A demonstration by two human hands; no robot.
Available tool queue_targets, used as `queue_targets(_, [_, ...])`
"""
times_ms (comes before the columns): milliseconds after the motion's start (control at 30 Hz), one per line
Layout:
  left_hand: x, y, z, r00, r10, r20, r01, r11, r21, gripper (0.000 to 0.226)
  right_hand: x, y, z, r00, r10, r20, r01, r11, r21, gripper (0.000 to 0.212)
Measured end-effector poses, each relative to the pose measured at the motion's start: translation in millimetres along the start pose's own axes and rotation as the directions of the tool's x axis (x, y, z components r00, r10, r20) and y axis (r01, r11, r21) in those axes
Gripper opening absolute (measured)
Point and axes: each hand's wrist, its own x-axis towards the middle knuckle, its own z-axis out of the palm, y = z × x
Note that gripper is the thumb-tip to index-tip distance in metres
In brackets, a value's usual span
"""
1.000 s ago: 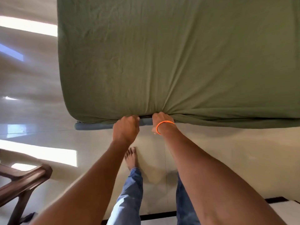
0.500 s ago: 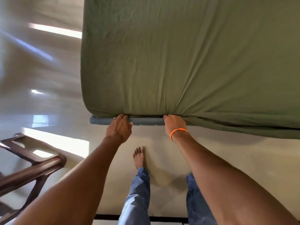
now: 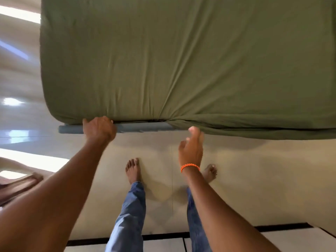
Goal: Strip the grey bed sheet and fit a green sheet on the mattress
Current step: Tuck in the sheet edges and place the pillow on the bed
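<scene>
The green sheet (image 3: 181,60) covers the mattress top and wraps its near edge. The left hand (image 3: 99,128) grips that edge near the corner, fingers curled under the sheet, above the blue-grey bed rail (image 3: 145,127). The right hand (image 3: 191,148) hangs loosely open just below the sheet's edge, holding nothing.

A home bedroom: a mattress under a green sheet (image 3: 181,60) fills the view from 10 to 2 o'clock, over glossy cream floor tiles (image 3: 254,179). Dark wooden furniture (image 3: 16,188) stands at 8 o'clock, bare feet (image 3: 133,170) at 6.
</scene>
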Motion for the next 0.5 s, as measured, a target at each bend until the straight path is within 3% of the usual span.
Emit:
queue_targets(67, [-44.7,27.3,19.6,0.990,-0.019,-0.139,0.006,0.996,-0.088,0.033,23.7,14.0,-23.2,0.985,-0.159,-0.063,0.130,0.936,-0.328,0.069])
queue_targets(100, [-68.4,47.2,30.6,0.978,0.044,-0.204,-0.076,0.985,-0.152,0.039,32.7,21.7,-33.2,0.970,-0.238,-0.038,0.192,0.857,-0.478,0.078])
queue_targets(167, [-105.5,92.9,55.6,0.907,0.312,-0.282,-0.376,0.903,-0.211,0.055,50.8,38.6,-46.2,0.941,-0.330,0.072,0.297,0.708,-0.641,0.091])
queue_targets(233, [-130.8,142.7,67.0,0.809,0.516,-0.281,-0.576,0.793,-0.200,0.072,74.3,51.1,-58.0,0.910,-0.386,0.152,0.379,0.622,-0.685,0.087])
queue_targets(333, [-141.8,202.1,72.3,0.781,0.565,-0.268,-0.616,0.768,-0.177,0.088,110.1,70.7,-79.9,0.795,-0.568,0.211,0.550,0.530,-0.645,0.038])
queue_targets(400, [-136.7,221.1,73.6,0.777,0.578,-0.250,-0.619,0.774,-0.135,0.083,126.8,79.7,-92.8,0.725,-0.652,0.221,0.641,0.521,-0.564,0.018])
queue_targets(500, [-133.7,238.3,71.9,0.764,0.561,-0.319,-0.615,0.783,-0.097,0.057,140.6,86.0,-105.9,0.717,-0.655,0.239,0.660,0.527,-0.535,0.016])
